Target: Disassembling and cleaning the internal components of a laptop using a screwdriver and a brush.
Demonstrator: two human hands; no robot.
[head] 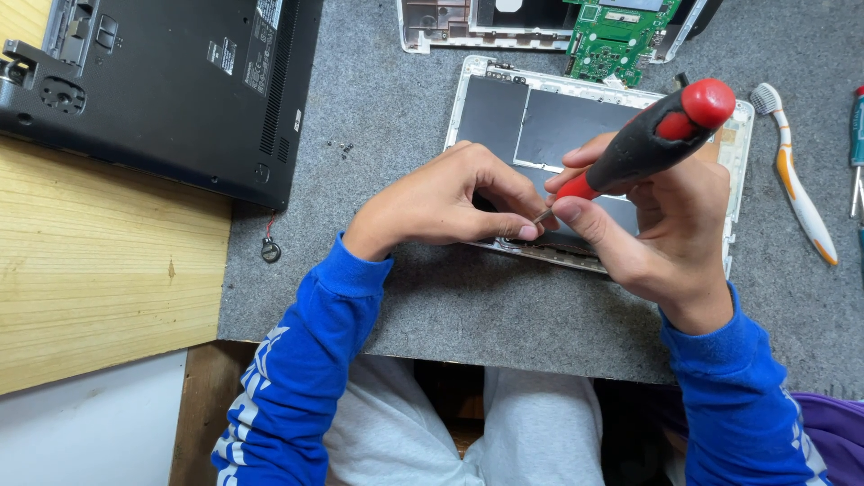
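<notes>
I am working a screw at the near edge of the white shell [740, 135], the opened laptop half lying on the grey mat [378, 117]. My right hand [661, 229] is gripping the screwdriver [652, 135] by its black and red handle, fingers curled tight around it, the thumb running along toward the shaft. My left hand [445, 202] is pinching in at the tip, thumb and forefinger closed together right where the blade is meeting the shell's edge; whether they are holding a screw I cannot tell, as it is too small to see. By my judgement I am seating or lifting out a screw. The next move is calling for a steady, upright blade and a light pinch, so the screw is not slipping off toward the mat. Left of the shell a black laptop [171, 81] is lying bottom up, with a coin cell [271, 249] at its near corner. Right of the shell is a toothbrush [796, 171]; beyond it, a green board [616, 36].
</notes>
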